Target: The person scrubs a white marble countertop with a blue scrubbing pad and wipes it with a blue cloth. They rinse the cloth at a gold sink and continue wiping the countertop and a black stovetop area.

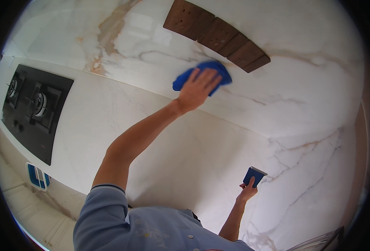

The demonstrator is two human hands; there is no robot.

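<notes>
My left hand [197, 89] lies flat, fingers a little spread, on a folded blue cloth [217, 67] and presses it against the glossy marble-patterned wall [159, 69]. Both hand and cloth look slightly blurred. Just above the cloth are dark wood-look switch and socket plates [217, 36], set in a row on the wall. Lower right, my right hand [248, 190] holds a blue scraper [253, 177] with a thin metal edge, the thumb across its face. The scraper is near the veined side wall; whether it touches it cannot be told.
A pale countertop [109, 125] runs below the wall. At the left a black gas hob [31, 109] with burners is set into it. Under the counter's front edge, a white-rimmed container [38, 177] with blue inside stands lower down. Pale cabinet fronts [31, 210] show at bottom left.
</notes>
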